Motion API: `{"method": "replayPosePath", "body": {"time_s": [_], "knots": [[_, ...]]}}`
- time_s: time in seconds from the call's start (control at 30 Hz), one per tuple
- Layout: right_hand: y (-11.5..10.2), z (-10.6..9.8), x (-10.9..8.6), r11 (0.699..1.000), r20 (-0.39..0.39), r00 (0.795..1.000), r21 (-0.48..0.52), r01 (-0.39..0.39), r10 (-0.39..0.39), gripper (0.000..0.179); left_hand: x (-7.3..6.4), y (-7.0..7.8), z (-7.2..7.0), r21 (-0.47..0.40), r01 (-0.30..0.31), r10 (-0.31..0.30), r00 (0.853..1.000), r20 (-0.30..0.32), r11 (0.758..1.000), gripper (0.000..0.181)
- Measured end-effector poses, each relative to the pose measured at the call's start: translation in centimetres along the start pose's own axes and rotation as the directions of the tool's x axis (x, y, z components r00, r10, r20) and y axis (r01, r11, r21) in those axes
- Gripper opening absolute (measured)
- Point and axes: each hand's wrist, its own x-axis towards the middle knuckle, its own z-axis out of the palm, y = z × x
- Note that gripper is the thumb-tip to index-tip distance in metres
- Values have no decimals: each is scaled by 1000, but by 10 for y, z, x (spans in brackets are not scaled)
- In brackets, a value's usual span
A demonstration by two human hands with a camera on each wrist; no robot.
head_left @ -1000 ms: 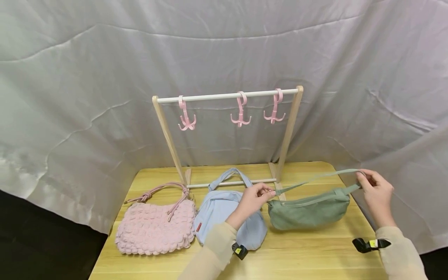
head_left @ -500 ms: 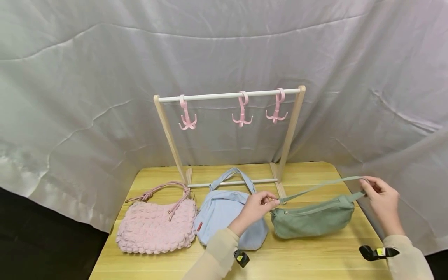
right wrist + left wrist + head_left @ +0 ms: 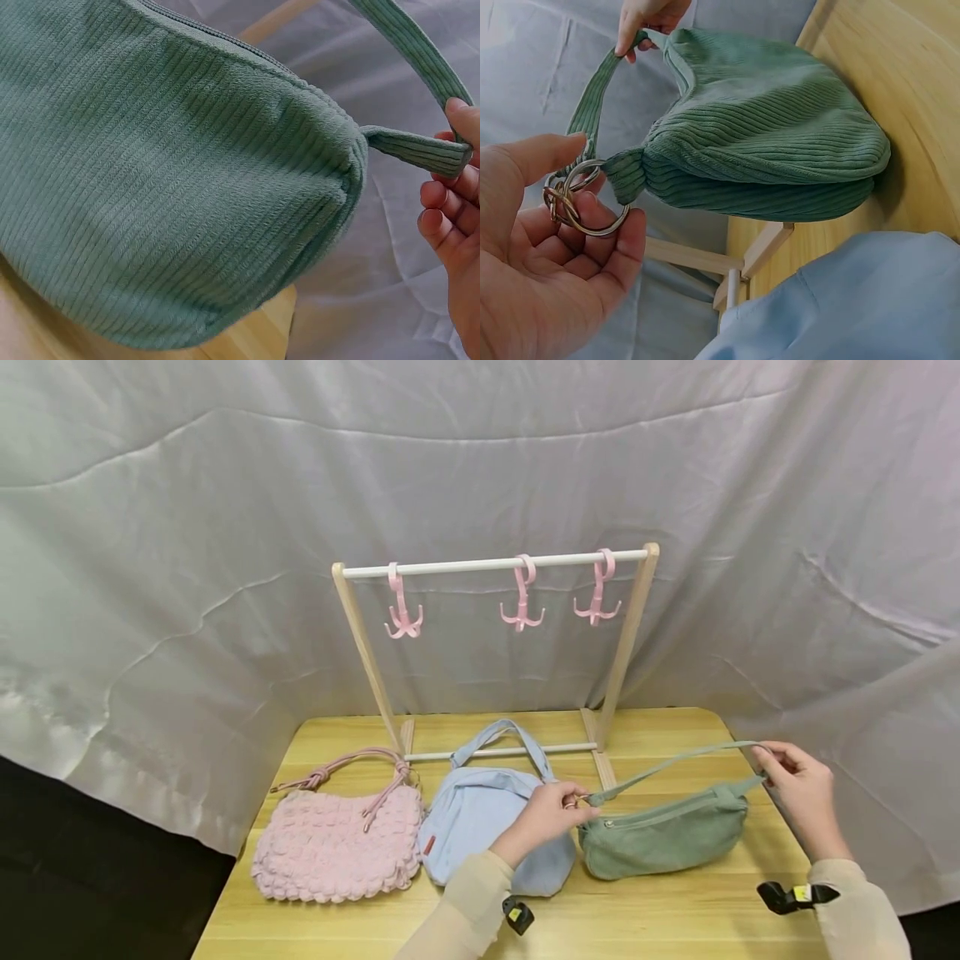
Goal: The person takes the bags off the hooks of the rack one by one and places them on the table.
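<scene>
A green corduroy shoulder bag (image 3: 667,837) with a zip along its top is at the right of the table, its strap (image 3: 675,762) raised in an arc between both hands. My left hand (image 3: 547,818) holds the strap's left end by the metal rings (image 3: 592,199), which show clearly in the left wrist view. At the other end, my right hand (image 3: 802,789) pinches the strap where it folds, thumb on top in the right wrist view. A light blue bag (image 3: 480,810) lies beside and partly under my left hand. Further left lies a pink puffy bag (image 3: 337,847) with a knotted cord handle.
Behind the bags stands a wooden rack (image 3: 360,652) with a white top bar (image 3: 457,567). Three pink hooks hang from it, one at the left (image 3: 403,610), two towards the right. Grey curtains (image 3: 480,485) surround the wooden table (image 3: 675,927).
Both hands have lowered the green bag towards the table. My right hand went a little outward, then came back inward, and the strap has sunk somewhat. The other bags stay put.
</scene>
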Motion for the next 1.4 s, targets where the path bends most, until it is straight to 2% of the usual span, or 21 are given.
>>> {"method": "replayPosePath", "body": {"time_s": [0.1, 0.33, 0.5, 0.77, 0.93, 1.17, 1.4], "knots": [[2, 4, 1, 1000, 2, 1000, -13, -2, 2, 29, 1, -3, 0, -12, 5, -5, 1000, -11, 1000, 33], [6, 12, 5, 999, 5, 999, 35, -37, 37, 28, 5, -9, 1, -73, 35, -40, 998, -57, 997, 22], [3, 16, 3, 998, 7, 999, 49, -34, 34, 26, 7, -15, 2, -111, 42, -52, 995, -90, 993, 18], [-2, 22, -2, 1000, 42, 999, -12, -16, 17, 31, 12, -31, 5, -144, -5, -22, 982, -190, 990, 13], [1, 27, -2, 999, 48, 999, -49, 2, 1, 36, 14, -36, 4, -175, -12, -29, 972, -231, 984, 10], [1, 30, -2, 997, 69, 997, -72, -11, 16, 40, 15, -40, 2, -224, 11, -67, 967, -247, 975, 10], [0, 33, 3, 997, 63, 998, -80, -5, 10, 40, 16, -44, 1, -226, 35, -98, 957, -273, 973, 15]]}}
